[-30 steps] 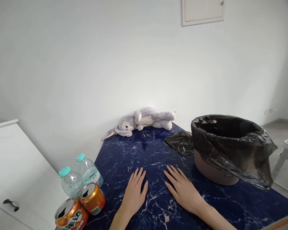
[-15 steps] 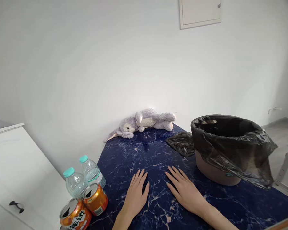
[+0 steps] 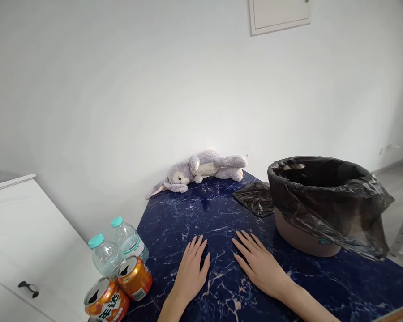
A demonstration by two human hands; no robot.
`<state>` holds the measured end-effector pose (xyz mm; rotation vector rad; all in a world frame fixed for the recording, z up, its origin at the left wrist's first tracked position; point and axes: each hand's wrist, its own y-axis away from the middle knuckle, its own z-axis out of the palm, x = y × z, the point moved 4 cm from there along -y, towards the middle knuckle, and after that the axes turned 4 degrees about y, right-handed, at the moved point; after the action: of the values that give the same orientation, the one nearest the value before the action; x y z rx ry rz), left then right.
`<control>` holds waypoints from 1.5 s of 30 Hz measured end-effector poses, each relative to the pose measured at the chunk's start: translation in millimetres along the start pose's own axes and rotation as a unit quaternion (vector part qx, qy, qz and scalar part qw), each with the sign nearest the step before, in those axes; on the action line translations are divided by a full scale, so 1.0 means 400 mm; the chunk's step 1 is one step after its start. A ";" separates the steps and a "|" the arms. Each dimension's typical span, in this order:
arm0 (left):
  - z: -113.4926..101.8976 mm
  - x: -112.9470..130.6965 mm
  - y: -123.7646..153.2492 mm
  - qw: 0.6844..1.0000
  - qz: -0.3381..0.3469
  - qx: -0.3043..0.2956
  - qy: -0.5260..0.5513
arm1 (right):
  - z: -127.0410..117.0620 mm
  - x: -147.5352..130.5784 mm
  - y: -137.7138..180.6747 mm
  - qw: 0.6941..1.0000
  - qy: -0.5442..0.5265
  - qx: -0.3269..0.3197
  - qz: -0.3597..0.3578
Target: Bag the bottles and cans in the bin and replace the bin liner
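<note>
My left hand [image 3: 190, 270] lies flat, palm down, on the dark blue marbled table [image 3: 195, 214], fingers spread and holding nothing. My right hand [image 3: 260, 264] rests the same way just to its right, also open. At the table's left front edge stand two orange drink cans [image 3: 121, 288] and two clear water bottles with teal caps [image 3: 116, 248], a short way left of my left hand. A brown bin lined with a black bag [image 3: 322, 205] stands to the right of my right hand.
A grey plush rabbit [image 3: 201, 169] lies at the far table edge against the white wall. A folded black bag [image 3: 255, 199] lies beside the bin. A white cabinet with a dark handle [image 3: 27, 250] stands to the left. A white wall panel [image 3: 278, 15] hangs above.
Both hands stay flat on the table. Only the view has shifted a little, sliding the scene slightly right and down.
</note>
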<state>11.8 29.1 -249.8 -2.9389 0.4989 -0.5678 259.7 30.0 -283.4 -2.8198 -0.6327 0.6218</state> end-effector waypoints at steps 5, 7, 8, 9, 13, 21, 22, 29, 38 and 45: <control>-0.004 0.007 0.001 1.000 -0.005 -0.004 0.001 | -0.001 0.000 0.001 1.000 -0.006 -0.004 0.004; -0.005 0.009 0.001 1.000 -0.009 -0.009 0.002 | -0.003 -0.001 0.002 1.000 -0.006 -0.009 0.006; -0.005 0.010 0.000 1.000 -0.012 -0.011 0.002 | -0.004 -0.001 0.002 1.000 -0.007 -0.011 0.007; -0.006 0.011 0.000 1.000 -0.014 -0.013 0.002 | -0.006 -0.001 0.002 1.000 -0.010 -0.012 0.008; -0.008 0.015 0.003 1.000 -0.016 -0.018 0.001 | -0.007 -0.001 0.000 1.000 -0.017 -0.018 0.009; 0.006 0.004 0.009 1.000 0.005 0.000 -0.008 | -0.079 -0.043 0.029 0.999 -0.004 -0.003 -0.048; 0.009 0.001 0.009 1.000 0.010 0.005 -0.008 | -0.121 -0.062 0.040 0.996 0.008 0.024 -0.081; 0.017 -0.006 0.017 1.000 0.017 0.016 0.008 | -0.535 -0.127 0.101 0.919 0.105 0.340 -0.169; 0.021 -0.011 0.023 0.999 0.010 0.029 0.035 | -0.589 0.166 0.090 0.914 0.261 0.306 0.056; 0.013 -0.005 0.028 0.998 0.004 0.028 0.054 | -0.574 0.110 0.097 0.924 0.220 0.312 -0.025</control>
<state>8.6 19.7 -257.2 -2.8643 0.4981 -0.7300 410.4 -5.1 -104.0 -2.2149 -0.3365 0.1224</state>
